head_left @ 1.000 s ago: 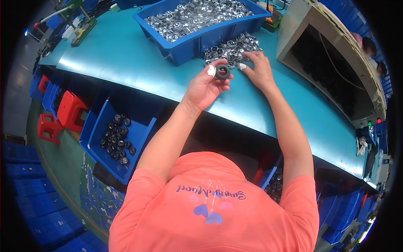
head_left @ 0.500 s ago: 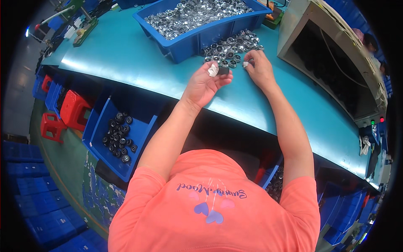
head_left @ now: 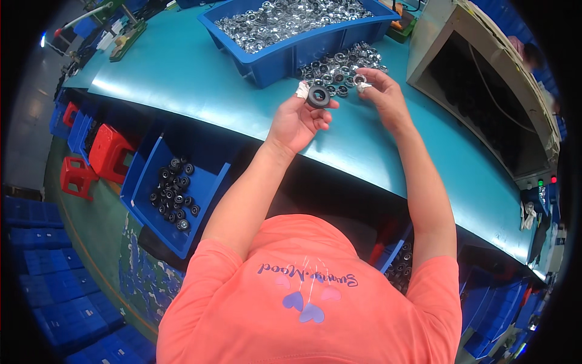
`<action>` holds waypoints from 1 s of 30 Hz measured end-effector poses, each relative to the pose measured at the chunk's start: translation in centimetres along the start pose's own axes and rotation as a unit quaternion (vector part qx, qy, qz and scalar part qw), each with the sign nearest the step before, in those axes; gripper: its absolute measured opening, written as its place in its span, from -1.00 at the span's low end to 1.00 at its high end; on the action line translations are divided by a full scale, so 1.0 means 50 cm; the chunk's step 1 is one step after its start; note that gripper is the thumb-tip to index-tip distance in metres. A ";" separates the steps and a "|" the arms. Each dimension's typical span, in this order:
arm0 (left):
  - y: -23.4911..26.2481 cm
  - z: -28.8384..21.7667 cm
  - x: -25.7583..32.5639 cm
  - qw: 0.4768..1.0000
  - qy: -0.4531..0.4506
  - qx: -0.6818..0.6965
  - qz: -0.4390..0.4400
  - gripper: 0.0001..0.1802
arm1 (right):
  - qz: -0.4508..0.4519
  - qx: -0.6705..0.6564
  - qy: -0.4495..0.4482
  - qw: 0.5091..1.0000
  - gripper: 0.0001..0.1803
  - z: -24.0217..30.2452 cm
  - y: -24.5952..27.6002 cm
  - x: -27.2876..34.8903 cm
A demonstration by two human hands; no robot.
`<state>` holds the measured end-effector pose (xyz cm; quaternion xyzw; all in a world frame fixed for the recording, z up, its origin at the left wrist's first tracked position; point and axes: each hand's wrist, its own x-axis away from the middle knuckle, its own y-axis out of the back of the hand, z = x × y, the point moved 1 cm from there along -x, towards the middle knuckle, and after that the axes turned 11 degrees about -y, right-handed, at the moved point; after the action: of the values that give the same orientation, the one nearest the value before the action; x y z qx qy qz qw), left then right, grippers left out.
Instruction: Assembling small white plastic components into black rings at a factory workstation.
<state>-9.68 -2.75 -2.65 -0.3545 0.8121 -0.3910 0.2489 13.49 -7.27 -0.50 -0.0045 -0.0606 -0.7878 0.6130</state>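
Between the fingers of my left hand (head_left: 292,124) is a black ring-shaped wheel (head_left: 311,100), its round face turned up. White material covers the thumb tip of each hand. My right hand (head_left: 388,102) pinches a small shiny silver hub-like part (head_left: 359,79) just right of the wheel, and the two pieces are apart. Behind both hands, a loose pile of silver parts with dark centres (head_left: 339,64) lies on the teal tabletop (head_left: 230,103), against a blue bin (head_left: 285,65) full of more shiny parts.
A beige box-shaped machine (head_left: 424,51) with a dark opening stands at the right. Below the table edge at left, a blue bin (head_left: 206,200) holds several black wheels. Red stools (head_left: 109,151) stand farther left, near stacked blue crates (head_left: 66,303). Another person is partly visible at far right.
The black wheel has turned from edge-on to showing its round face. My right hand has shifted slightly right, and the silver part in its fingers now shows.
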 end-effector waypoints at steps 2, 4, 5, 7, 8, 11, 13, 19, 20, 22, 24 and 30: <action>0.003 0.001 0.000 1.000 0.001 0.002 0.004 -0.60 | 0.018 -0.017 0.005 1.000 -0.53 0.016 -0.006 0.012; 0.002 0.001 0.000 1.000 0.000 0.004 0.009 -0.61 | 0.044 -0.047 0.003 0.998 -0.50 0.031 -0.017 0.022; 0.002 0.001 0.000 1.000 -0.001 0.009 0.011 -0.61 | 0.057 -0.062 0.003 0.996 -0.49 0.036 -0.021 0.026; 0.001 0.001 0.000 1.000 -0.004 0.020 0.016 -0.61 | 0.068 -0.063 -0.001 0.996 -0.49 0.038 -0.026 0.031; 0.000 0.001 0.001 1.000 -0.002 0.023 0.013 -0.61 | 0.074 -0.064 -0.002 0.995 -0.49 0.039 -0.029 0.032; -0.003 -0.001 0.001 1.000 0.000 0.027 0.007 -0.60 | 0.074 -0.053 -0.011 0.996 -0.50 0.052 -0.041 0.043; -0.003 -0.002 0.001 1.000 -0.001 0.018 0.005 -0.59 | 0.082 -0.056 -0.009 0.995 -0.50 0.052 -0.041 0.043; -0.014 -0.006 0.002 1.000 0.002 0.002 -0.002 -0.61 | 0.097 -0.056 -0.026 0.993 -0.49 0.055 -0.041 0.046; -0.014 -0.006 0.003 1.000 0.001 0.007 -0.002 -0.61 | 0.098 -0.056 -0.029 0.993 -0.49 0.056 -0.042 0.047; -0.015 -0.007 0.004 1.000 0.001 0.016 -0.003 -0.59 | 0.101 -0.067 -0.029 0.992 -0.50 0.055 -0.042 0.047; -0.015 -0.006 0.004 1.000 -0.001 0.008 -0.002 -0.60 | 0.106 -0.076 -0.026 0.991 -0.51 0.056 -0.043 0.047; -0.011 -0.003 0.004 1.000 -0.003 -0.005 0.002 -0.51 | 0.120 -0.100 -0.022 0.987 -0.53 0.057 -0.043 0.046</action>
<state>-9.70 -3.07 -2.14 -0.3552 0.8142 -0.3851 0.2502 10.65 -8.68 2.34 -0.0904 0.0063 -0.7104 0.6980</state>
